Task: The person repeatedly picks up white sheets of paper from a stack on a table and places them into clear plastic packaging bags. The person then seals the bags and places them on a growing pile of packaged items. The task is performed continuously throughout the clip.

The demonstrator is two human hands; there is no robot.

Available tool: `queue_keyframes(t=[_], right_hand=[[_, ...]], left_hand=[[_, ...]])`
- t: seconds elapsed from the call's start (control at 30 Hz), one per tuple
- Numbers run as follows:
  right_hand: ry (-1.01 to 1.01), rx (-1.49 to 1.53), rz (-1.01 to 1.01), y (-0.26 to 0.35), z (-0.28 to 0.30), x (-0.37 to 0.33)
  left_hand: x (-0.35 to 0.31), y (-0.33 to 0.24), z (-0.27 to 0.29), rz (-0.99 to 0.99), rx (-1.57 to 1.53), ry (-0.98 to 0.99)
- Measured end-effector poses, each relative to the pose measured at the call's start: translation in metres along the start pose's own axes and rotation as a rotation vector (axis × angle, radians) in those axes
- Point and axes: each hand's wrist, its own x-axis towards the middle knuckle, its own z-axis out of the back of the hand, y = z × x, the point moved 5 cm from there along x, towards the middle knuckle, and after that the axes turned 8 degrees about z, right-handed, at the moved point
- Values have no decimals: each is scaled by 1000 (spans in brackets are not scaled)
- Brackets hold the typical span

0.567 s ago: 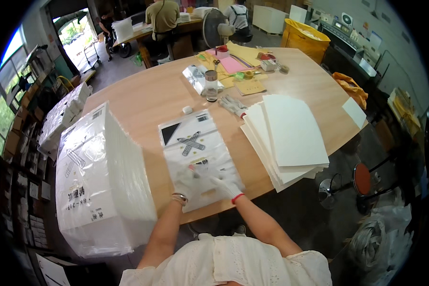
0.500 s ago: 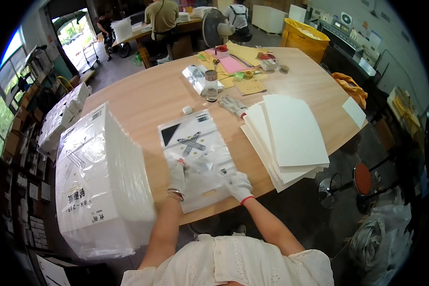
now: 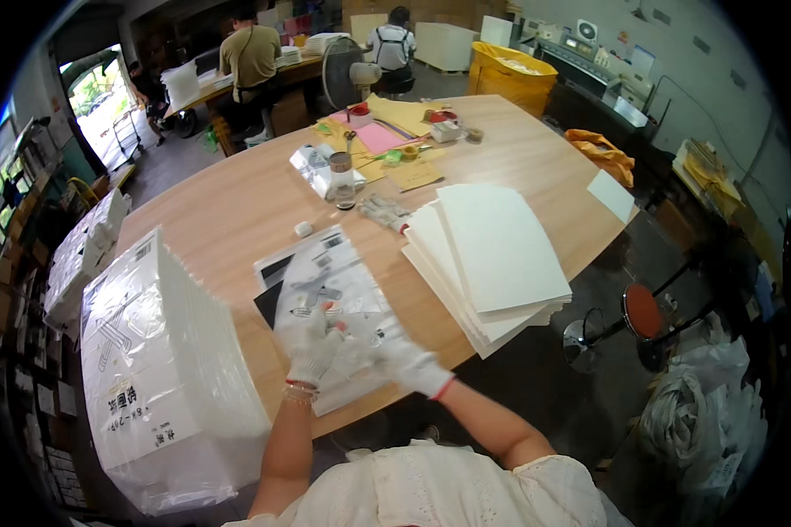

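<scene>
A clear printed plastic bag (image 3: 338,263), with a pencil drawing on it, lies askew over one or more similar bags (image 3: 271,303) at the table's near edge. My left hand (image 3: 312,347), in a white glove with bare fingertips showing, is closed on the lower part of the top bag. My right hand (image 3: 417,371), in a white glove with a red cuff, is at the bag's lower right edge; motion smears its fingers. To the right lies a fanned stack of white paper sheets (image 3: 505,250). On the left stands a tall pile of packed paper (image 3: 127,351) in printed plastic.
Beyond the bags are a white lump (image 3: 303,229), a loose glove (image 3: 382,211), a glass jar (image 3: 343,180) and yellow envelopes (image 3: 413,176). A fan (image 3: 343,75) stands past the table (image 3: 211,206). A red stool (image 3: 643,310) is at right. Other people work behind.
The top bag has shifted and turned, uncovering dark corners of what lies beneath. My right hand has moved inward toward the left. The whole view has swung slightly to the right.
</scene>
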Motion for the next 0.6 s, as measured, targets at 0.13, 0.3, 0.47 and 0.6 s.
queue_keyframes(t=[0.13,0.3,0.47,0.6], right_hand=[[-321,-1120,-17,120,186,-54],[-274,-825,-342,80,266,-61],[-351,-1035,-289,101,250,-61],[-231,-1481,458,209,121,-107]], left_hand=[[-39,-31,14,-477,535,-488],[-76,-37,-21,-382,-143,-145],[-94,-17,-144,102,-576,710],[-99,-12,-174,741,-1259,945]])
